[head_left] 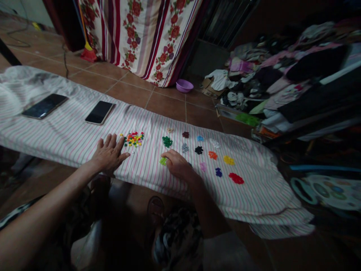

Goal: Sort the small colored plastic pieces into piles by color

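Note:
My left hand lies flat with its fingers spread on the striped cloth, beside a pile of small mixed-colour pieces. One white piece lies just off its thumb. My right hand is closed, its fingertips down at a small heap of lime-green pieces; whether a piece is between them is hidden. Around it lie single-colour heaps: dark green pieces, grey pieces, black pieces, pink pieces, orange pieces, yellow pieces and red pieces.
Two phones, a larger phone and a smaller phone, lie on the left of the striped cloth. Beyond the table are a purple basin, a floral curtain, a broom and piled clothes.

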Tool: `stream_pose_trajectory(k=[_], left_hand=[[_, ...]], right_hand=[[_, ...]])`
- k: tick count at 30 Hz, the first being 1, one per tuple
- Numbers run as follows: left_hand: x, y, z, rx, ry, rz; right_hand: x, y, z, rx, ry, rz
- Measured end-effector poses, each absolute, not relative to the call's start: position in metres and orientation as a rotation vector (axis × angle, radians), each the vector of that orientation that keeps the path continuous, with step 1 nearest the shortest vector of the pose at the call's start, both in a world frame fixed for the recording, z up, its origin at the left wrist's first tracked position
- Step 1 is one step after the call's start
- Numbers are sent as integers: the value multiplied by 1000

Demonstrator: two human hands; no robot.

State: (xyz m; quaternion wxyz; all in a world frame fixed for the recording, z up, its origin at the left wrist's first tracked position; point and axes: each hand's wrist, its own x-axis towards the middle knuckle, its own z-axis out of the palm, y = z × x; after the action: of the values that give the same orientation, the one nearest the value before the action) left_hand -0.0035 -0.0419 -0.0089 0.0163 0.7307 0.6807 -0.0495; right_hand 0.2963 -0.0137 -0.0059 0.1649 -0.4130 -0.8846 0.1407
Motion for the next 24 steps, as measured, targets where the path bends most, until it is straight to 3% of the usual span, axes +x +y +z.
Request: stream_pose_trajectory(k=[24], left_hand=[[-15, -41, 8, 2174, 1961, -234]], right_hand=[[247, 10, 12, -1578, -2440, 457]])
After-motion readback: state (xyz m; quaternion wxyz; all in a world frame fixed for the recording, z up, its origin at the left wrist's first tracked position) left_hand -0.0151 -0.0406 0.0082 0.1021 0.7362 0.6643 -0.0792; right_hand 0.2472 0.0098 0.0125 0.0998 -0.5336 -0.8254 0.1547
